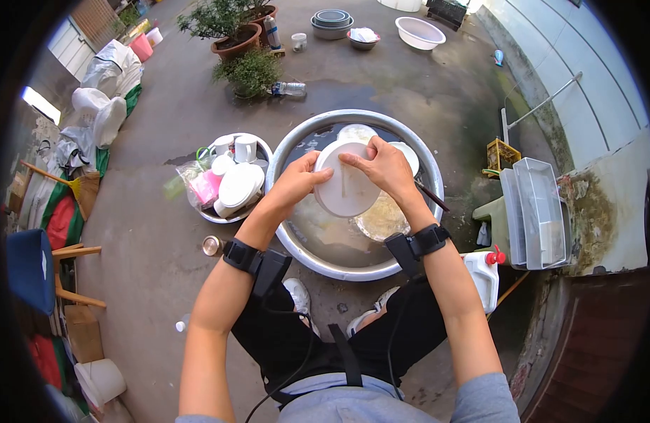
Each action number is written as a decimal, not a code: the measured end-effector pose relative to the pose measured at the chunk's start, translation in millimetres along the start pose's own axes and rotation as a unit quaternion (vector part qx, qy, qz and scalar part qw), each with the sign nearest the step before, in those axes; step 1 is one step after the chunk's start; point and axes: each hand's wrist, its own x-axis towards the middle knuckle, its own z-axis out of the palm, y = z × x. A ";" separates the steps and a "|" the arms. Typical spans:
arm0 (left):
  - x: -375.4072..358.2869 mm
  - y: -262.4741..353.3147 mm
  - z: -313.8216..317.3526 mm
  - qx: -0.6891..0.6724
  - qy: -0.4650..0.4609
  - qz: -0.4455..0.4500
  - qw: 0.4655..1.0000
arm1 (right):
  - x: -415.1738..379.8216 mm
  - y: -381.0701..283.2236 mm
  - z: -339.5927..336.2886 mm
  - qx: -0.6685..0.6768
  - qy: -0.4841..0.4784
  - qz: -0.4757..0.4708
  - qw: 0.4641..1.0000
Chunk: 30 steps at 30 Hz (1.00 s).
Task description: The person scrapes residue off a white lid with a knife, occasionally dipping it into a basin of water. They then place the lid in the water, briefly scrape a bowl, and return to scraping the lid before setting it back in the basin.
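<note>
Over a wide metal basin [290, 243] of cloudy water, I hold a round, translucent white plastic lid [339, 190]. My left hand [300, 185] is closed on its left edge, thumb on the upper face. From the right, my right hand [387, 168] grips the top right edge, with its thumb pressed on the face near the rim. Behind the lid, a white dish [357, 132] and another white dish [407, 156] sit in the basin. A yellowish, round piece [385, 220] lies in the water below my right hand.
Left of the basin stands a bowl [265, 149] heaped with white cups and dishes. A metal flask [212, 245] is on the ground nearby. A dark stick [434, 197] crosses the basin's right rim. Clear plastic bins [533, 211] and a white jug [483, 278] stand at right.
</note>
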 end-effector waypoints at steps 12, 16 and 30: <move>-8.9 8.2 -15.8 -0.074 0.070 0.025 0.994 | 2.3 37.9 -20.8 -0.074 0.047 0.008 0.996; -6.5 5.8 -16.9 -0.100 0.070 0.024 0.992 | 8.8 47.9 -14.5 0.106 0.011 -0.004 0.994; 0.6 7.5 0.6 0.302 0.268 0.134 0.905 | 1.0 28.8 -3.3 0.182 -0.073 -0.044 0.980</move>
